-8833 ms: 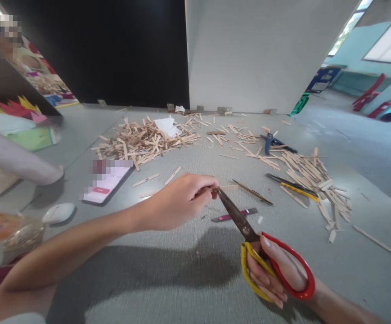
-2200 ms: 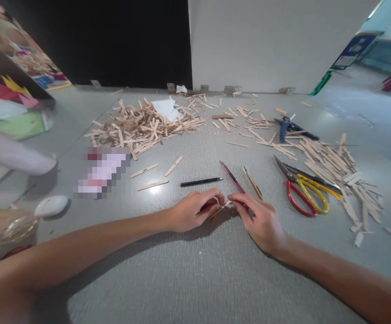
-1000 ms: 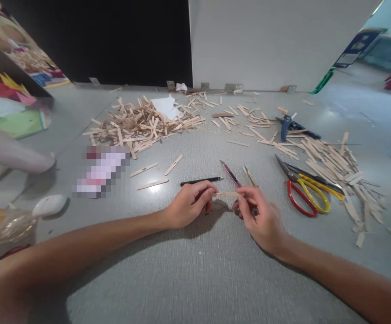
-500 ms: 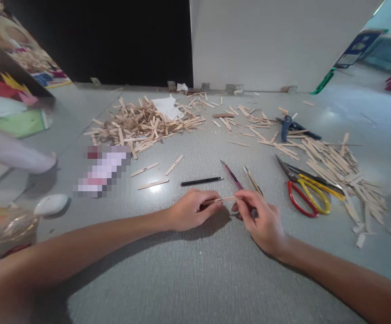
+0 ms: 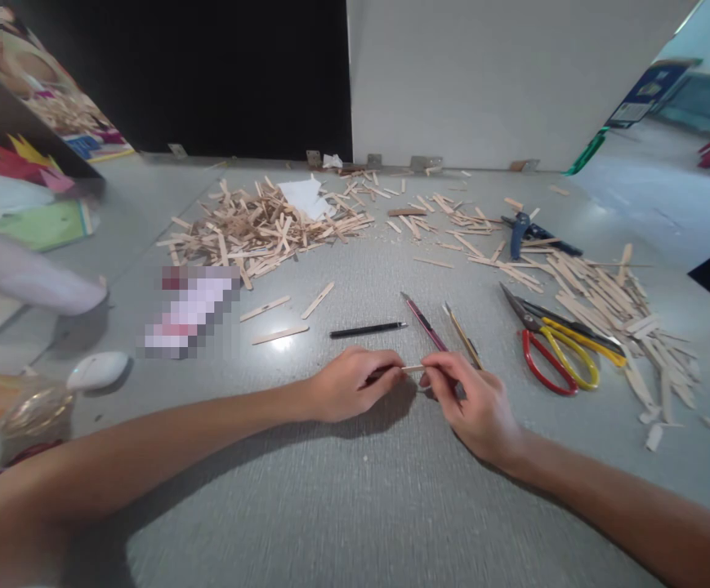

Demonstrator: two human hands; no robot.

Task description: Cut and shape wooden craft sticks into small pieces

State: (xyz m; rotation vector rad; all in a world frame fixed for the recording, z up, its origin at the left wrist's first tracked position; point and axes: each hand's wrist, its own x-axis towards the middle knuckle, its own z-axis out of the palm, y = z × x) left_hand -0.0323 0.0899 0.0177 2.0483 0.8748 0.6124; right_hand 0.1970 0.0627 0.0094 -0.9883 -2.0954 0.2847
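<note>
Between my two hands, just above the grey surface, a thin wooden craft stick (image 5: 414,369) is pinched at both ends. My left hand (image 5: 355,384) is closed on its left end, with the fingertips hiding that part. At the other end, the thumb and fingers of my right hand (image 5: 471,400) are closed on the stick. Beyond the hands lie a black pen-like tool (image 5: 367,330), a dark red craft knife (image 5: 423,320) and a gold-coloured thin tool (image 5: 460,333). Several single craft sticks (image 5: 279,334) lie to the left of these.
A heap of craft sticks (image 5: 256,229) lies at the back left, and cut pieces (image 5: 605,294) spread at right. Red-and-yellow-handled scissors (image 5: 551,351), a yellow cutter (image 5: 593,339) and blue-handled pliers (image 5: 519,235) lie on the right. A white case (image 5: 98,371) stands at left.
My right hand has shifted slightly left, closer to my left hand, and less of the stick shows between them. The stick now appears narrower, nearly edge-on.
</note>
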